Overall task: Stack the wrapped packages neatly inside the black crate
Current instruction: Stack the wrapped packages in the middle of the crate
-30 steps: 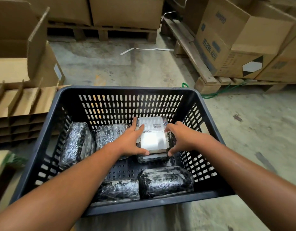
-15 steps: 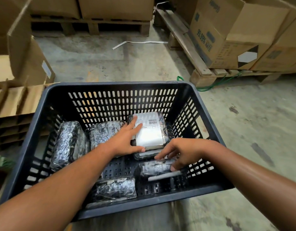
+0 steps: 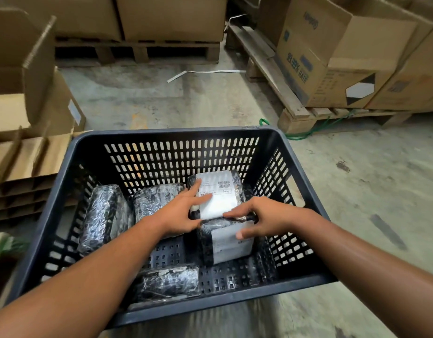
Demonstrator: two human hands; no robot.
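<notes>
A black slotted crate point(image 3: 176, 136) stands on the concrete floor in front of me. Inside lie several packages wrapped in black film. My left hand point(image 3: 180, 211) rests flat on the left side of a white-labelled package point(image 3: 220, 191) stacked at the back right. My right hand point(image 3: 261, 218) grips the top edge of another labelled package point(image 3: 229, 242), which stands tilted on its edge just in front of that stack. Two more packages point(image 3: 102, 218) point(image 3: 154, 200) lie along the back left, and one point(image 3: 169, 281) lies at the front.
Flattened cardboard dividers point(image 3: 23, 162) and an open carton point(image 3: 20, 69) sit to the left of the crate. Wooden pallets point(image 3: 293, 113) with large cartons point(image 3: 332, 59) stand behind and to the right. A green cord point(image 3: 305, 134) and a white strap point(image 3: 205, 72) lie on the floor.
My right hand left the stacked package, reached the front right package and tipped it up on edge. My left hand stayed on the labelled stack.
</notes>
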